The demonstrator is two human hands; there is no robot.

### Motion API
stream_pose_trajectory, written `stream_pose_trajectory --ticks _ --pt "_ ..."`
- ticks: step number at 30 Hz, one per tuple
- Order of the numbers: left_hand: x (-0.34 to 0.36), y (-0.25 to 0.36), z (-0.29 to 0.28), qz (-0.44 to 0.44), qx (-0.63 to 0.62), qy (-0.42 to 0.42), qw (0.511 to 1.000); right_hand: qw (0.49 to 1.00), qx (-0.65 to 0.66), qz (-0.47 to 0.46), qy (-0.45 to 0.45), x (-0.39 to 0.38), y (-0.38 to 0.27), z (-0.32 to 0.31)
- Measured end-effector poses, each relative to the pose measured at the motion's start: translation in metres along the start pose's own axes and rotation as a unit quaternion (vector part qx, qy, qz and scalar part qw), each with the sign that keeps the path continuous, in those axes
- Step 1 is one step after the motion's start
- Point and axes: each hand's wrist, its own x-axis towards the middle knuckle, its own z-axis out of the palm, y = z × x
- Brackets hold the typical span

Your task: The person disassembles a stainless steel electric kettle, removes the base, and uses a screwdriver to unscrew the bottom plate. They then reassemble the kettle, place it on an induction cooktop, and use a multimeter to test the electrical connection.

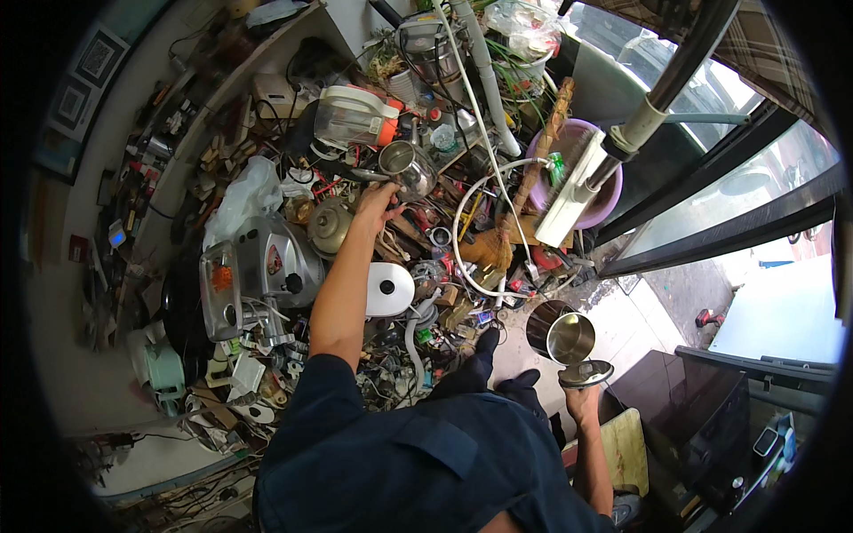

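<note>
While reaching over a cluttered heap (449, 298) with the left hand (380, 202) at a steel jug (412, 174) near an orange-trimmed pitcher (351, 115), cannot tell whether gripping it; with the right hand (582, 403), grasping an oval piece (585, 374) beside an open steel container (570, 339).

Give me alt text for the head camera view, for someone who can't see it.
A person's right hand holds an open metal vessel above a pale floor, while the left hand is at another metal vessel amid piled clutter. Beyond are a purple basin and a straw broom.
</note>
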Motion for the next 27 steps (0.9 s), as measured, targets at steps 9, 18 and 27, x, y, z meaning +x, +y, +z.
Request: stream_pose_trajectory --ticks 9,18,27 --pt "-0.128 -0.065 0.004 -0.003 0.072 -0.024 0.997 0.999 -0.005 -0.022 -0.05 0.004 0.035 -0.025" --pt "-0.265 -0.126 0.045 0.018 0.199 -0.126 0.972 0.999 0.029 -0.008 -0.038 0.017 0.057 -0.05" --pt "-0.307 -0.179 0.097 0.211 0.352 -0.291 0.864 0.998 -0.04 0.032 -0.024 0.004 0.058 -0.077"
